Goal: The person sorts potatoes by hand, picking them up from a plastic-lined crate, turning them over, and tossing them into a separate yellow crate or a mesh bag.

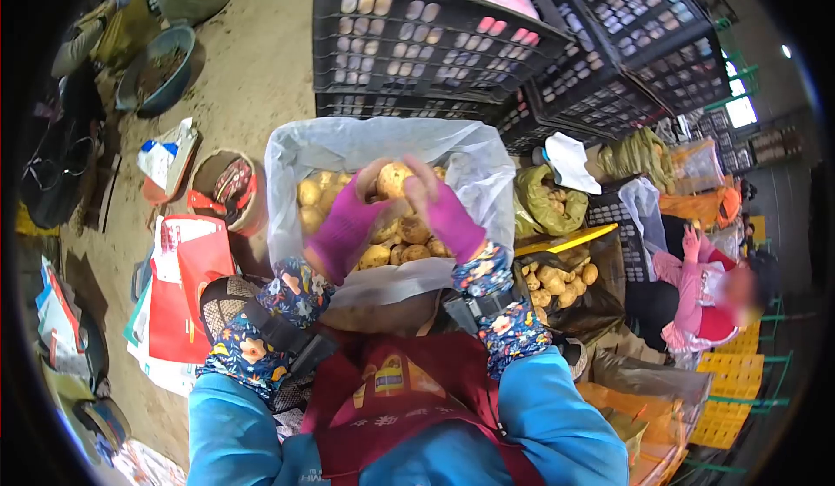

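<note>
Between my two hands is a round, pale yellow potato (395, 180), held above a lined crate. My left hand (355, 216), in a purple fingerless glove, has its fingers closed on the potato's left side. On the other side, my right hand (442, 212), gloved the same way, grips it too, its fingertips slightly blurred. Below them more potatoes (415, 232) lie in the crate, whose translucent plastic liner (296, 147) is folded over the rim. Wrists and forearms are partly covered by flowered sleeves.
Black plastic crates (417, 42) are stacked just beyond the liner. To the right sit a green sack of potatoes (552, 199) and loose potatoes (557, 286) on dark plastic. A bucket (228, 186) and red bags (187, 286) stand left. A person in pink (691, 299) sits at right.
</note>
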`<act>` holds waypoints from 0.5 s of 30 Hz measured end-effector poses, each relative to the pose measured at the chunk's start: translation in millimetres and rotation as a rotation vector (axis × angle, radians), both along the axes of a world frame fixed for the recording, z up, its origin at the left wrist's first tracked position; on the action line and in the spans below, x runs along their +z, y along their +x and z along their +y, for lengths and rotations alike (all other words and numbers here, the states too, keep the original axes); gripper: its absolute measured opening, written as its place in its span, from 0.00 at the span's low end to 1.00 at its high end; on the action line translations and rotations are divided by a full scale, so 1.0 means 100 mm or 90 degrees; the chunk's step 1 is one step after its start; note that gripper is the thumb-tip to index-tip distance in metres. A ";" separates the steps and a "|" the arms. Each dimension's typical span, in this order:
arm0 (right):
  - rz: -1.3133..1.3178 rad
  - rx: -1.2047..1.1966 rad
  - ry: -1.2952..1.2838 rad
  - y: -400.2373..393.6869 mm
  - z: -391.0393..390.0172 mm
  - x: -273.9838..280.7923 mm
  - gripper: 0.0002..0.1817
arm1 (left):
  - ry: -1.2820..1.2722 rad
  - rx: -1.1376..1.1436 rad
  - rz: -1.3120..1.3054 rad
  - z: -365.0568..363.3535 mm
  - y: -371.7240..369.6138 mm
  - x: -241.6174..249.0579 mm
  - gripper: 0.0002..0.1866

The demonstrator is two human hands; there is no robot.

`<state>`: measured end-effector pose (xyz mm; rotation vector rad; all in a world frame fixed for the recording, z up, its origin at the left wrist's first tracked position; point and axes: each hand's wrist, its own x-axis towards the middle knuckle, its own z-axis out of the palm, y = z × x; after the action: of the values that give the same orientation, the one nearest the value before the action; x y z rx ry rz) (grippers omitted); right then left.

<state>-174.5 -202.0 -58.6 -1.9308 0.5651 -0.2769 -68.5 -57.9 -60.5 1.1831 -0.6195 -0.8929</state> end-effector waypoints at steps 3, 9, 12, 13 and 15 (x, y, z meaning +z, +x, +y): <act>0.028 -0.068 -0.234 -0.16 0.16 0.07 0.21 | 0.038 -0.078 0.080 0.01 -0.06 0.06 0.29; -0.113 -0.109 -0.169 -0.21 -0.09 -0.33 0.18 | -0.001 -0.101 -0.008 0.01 0.01 0.00 0.33; -0.196 -0.094 0.165 -0.12 -0.04 -0.37 0.20 | -0.043 -0.078 0.033 0.05 0.03 0.12 0.36; -0.187 -0.057 0.169 -0.13 -0.06 -0.49 0.22 | -0.065 -0.072 0.064 0.07 0.05 0.18 0.37; -0.163 -0.013 0.198 -0.13 -0.05 -0.55 0.25 | -0.036 -0.103 0.085 0.11 0.07 0.16 0.38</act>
<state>-187.7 -206.5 -113.5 -1.5614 0.4299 -0.4171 -61.7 -47.2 -44.5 1.0235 -0.6336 -1.0748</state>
